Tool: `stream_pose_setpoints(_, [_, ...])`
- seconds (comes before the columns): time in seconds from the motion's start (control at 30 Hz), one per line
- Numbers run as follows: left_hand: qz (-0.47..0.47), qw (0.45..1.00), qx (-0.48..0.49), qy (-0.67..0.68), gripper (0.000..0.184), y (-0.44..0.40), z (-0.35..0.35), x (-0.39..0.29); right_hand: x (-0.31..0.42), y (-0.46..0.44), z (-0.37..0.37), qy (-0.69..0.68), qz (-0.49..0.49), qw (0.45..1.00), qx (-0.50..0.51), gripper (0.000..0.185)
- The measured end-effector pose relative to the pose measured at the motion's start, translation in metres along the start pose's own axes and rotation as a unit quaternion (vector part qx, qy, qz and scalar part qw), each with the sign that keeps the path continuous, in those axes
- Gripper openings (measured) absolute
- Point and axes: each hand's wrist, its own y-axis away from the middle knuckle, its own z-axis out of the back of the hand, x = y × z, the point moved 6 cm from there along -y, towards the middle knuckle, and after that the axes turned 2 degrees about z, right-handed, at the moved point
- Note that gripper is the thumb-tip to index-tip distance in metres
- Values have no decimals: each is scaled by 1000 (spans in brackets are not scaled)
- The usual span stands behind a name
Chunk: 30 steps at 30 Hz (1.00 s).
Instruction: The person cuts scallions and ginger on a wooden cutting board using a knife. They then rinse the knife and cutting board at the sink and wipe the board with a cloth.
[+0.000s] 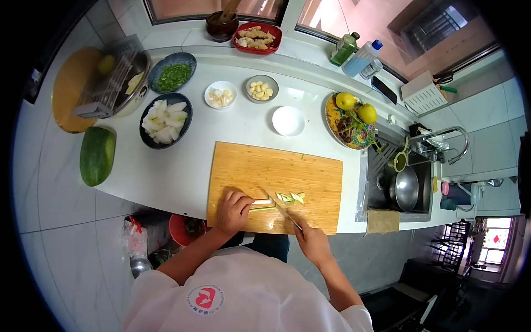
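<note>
Green melon sits at the counter's left end, by the near edge. Dark bowl of pale chunks is just right of it, farther in; bowl of chopped greens behind that. White counter runs from melon to the cutting board's left edge. Board lies along the counter's near edge; small white bowl stands just past its far edge. Wide strip of wood between far edge and the work.

Left hand: on board near its near-left corner, palm down, fingers bent and together, holding the pale stalks down. Stalks run rightward to the knife; blade slants toward the far-left corner. Cut pieces lie just right of the blade. Right hand: fist wrapped around knife handle, at board's near edge, forearm coming in from near right.

Narrow counter strip between board's right edge and sink.
</note>
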Motion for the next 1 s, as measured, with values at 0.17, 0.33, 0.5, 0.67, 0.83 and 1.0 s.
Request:
stream_pose_setpoints(0.17, [-23, 999, -37, 29, 7, 2, 3, -6, 2, 7, 2, 41, 15, 999, 22, 19])
stream_pose_setpoints(0.33, [-36, 998, -46, 37, 6, 4, 2, -4, 10, 8, 9, 68, 11, 997, 41, 15])
stream_pose_setpoints(0.5, [-51, 997, -49, 43, 6, 5, 0, -3, 4, -5, -3, 71, 51, 996, 32, 25])
stream_pose_setpoints(0.67, [-41, 998, -33, 31, 12, 8, 3, -7, 17, -35, -31, 45, 56, 997, 12, 30])
stream_pose_setpoints(0.83, [-49, 998, 7, 32, 17, 10, 8, -19, 8, -38, -27, -27, 55, 998, -23, 33])
stream_pose_setpoints(1.0, [-92, 994, 53, 30, 16, -2, -10, -11, -13, -34, -13, -59, 2, 998, -21, 33])
